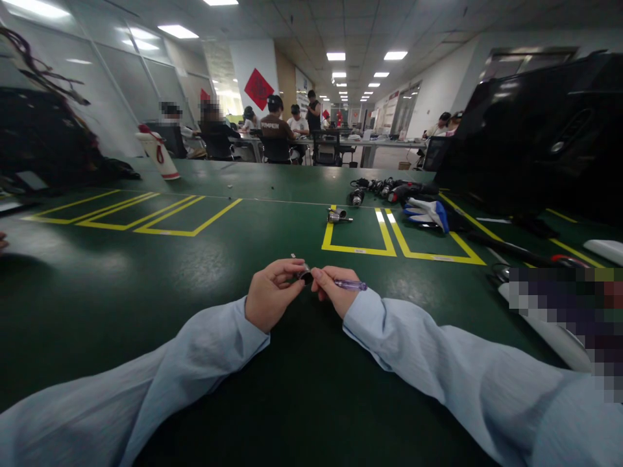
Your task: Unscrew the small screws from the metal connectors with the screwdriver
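Note:
My left hand (273,290) is closed around a small, shiny metal cup-shaped part (305,275). A thin shank sticks up past the fingers, and the dark open mouth faces my right hand. Between the fingers of my right hand (335,289) is a translucent purple pen (351,285), its back end pointing right. The pen's front end is hidden by the fingers, right beside the part's mouth; I cannot tell if they touch. Farther off, similar metal cups with a shank (337,216) lie near a yellow-taped rectangle.
The green table (204,272) carries yellow tape outlines (357,250). Back right are a blue and white glove (427,214) and a pile of dark tools and cables (389,188). A white cup (159,154) stands back left. A large black object (530,136) rises at right. People sit beyond.

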Demonstrator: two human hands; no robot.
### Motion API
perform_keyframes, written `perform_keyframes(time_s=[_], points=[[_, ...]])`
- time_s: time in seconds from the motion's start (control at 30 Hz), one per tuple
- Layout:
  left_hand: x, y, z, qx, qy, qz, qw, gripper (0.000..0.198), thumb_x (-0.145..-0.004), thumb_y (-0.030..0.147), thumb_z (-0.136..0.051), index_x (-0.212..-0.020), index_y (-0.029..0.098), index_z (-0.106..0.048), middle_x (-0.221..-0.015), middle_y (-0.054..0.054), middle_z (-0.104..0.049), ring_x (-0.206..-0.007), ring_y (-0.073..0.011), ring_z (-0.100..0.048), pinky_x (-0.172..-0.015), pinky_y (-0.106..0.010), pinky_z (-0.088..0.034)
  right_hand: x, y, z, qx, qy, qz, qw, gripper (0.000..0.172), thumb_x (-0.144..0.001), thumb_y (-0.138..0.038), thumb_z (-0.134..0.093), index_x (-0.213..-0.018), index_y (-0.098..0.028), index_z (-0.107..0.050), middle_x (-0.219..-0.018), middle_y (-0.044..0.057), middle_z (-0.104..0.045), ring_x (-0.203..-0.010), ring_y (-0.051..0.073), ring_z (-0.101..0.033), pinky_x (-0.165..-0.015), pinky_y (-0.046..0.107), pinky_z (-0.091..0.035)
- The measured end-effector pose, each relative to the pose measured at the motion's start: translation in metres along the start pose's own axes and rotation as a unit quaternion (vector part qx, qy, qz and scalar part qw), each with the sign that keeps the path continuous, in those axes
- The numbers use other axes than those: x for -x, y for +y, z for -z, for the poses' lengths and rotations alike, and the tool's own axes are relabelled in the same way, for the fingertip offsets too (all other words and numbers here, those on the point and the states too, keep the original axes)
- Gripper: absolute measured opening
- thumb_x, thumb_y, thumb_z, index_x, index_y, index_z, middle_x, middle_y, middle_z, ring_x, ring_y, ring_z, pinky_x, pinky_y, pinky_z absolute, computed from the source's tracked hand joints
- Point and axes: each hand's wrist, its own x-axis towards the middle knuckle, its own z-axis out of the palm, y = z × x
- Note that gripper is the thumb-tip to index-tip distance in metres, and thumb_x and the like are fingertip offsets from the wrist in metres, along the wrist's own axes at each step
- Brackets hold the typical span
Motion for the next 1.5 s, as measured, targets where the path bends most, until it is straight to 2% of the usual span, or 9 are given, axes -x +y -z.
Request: perform_keyframes(time_s=[0.1,0.3,0.67,0.77,1.23,1.5], points=[[0.000,0.002,0.000,0.015,0.000,0.010,1.000,0.022,-0.054,0.015,-0.070,-0.074,0.010,-0.063,-0.102,-0.012,-0.062,-0.090,-0.0207,-0.062,-0.084,-0.034,-0.049,0.000,0.003,0.001,-0.014,-0.001,-0.007,1.000,0.038,-0.083,-0.040,-0.042,-0.057,-0.016,-0.055,-0.043,-0.003,-0.047,-0.041,0.007,-0.041,-0.042,0.019,-0.030],[-0.003,0.003,0.002,0.084,0.012,0.083,0.993,0.031,-0.049,0.017,-0.075,-0.077,0.009,-0.063,-0.099,-0.010,-0.064,-0.075,-0.0174,-0.065,-0.080,-0.035,-0.051,-0.001,0.010,0.000,-0.074,0.003,-0.008,0.997,0.039,-0.082,-0.044,-0.043,-0.058,-0.016,-0.054,-0.043,-0.004,-0.047,-0.037,0.005,-0.037,-0.039,0.018,-0.028],[0.000,0.007,0.000,0.115,0.012,0.114,0.987,0.033,-0.051,0.013,-0.075,-0.081,0.009,-0.063,-0.073,-0.004,-0.068,-0.065,-0.0136,-0.064,-0.069,-0.028,-0.053,-0.003,0.013,-0.003,-0.110,-0.017,-0.004,0.994,0.037,-0.082,-0.044,-0.045,-0.060,-0.016,-0.055,-0.046,-0.004,-0.049,-0.038,0.004,-0.037,-0.038,0.018,-0.029],[0.000,0.007,0.000,0.126,0.021,0.126,0.984,0.033,-0.052,0.013,-0.074,-0.082,0.009,-0.062,-0.072,-0.003,-0.068,-0.065,-0.0129,-0.064,-0.067,-0.026,-0.053,-0.002,0.009,-0.003,-0.132,-0.024,0.003,0.991,0.036,-0.082,-0.044,-0.045,-0.062,-0.015,-0.054,-0.048,-0.004,-0.050,-0.039,0.004,-0.039,-0.038,0.017,-0.030],[0.001,0.010,-0.001,0.131,0.032,0.132,0.982,0.032,-0.052,0.013,-0.074,-0.081,0.008,-0.062,-0.072,-0.004,-0.068,-0.065,-0.0128,-0.064,-0.065,-0.024,-0.052,-0.001,0.006,-0.005,-0.143,-0.002,0.017,0.990,0.037,-0.080,-0.046,-0.046,-0.061,-0.015,-0.053,-0.048,-0.003,-0.049,-0.038,0.005,-0.039,-0.036,0.017,-0.031],[0.001,0.010,-0.001,0.112,0.026,0.117,0.986,0.030,-0.053,0.013,-0.072,-0.080,0.008,-0.062,-0.067,-0.004,-0.068,-0.062,-0.0130,-0.063,-0.065,-0.026,-0.052,-0.001,0.011,-0.003,-0.081,-0.026,0.027,0.996,0.037,-0.084,-0.042,-0.042,-0.062,-0.016,-0.055,-0.050,-0.003,-0.051,-0.040,0.005,-0.040,-0.040,0.018,-0.032]])
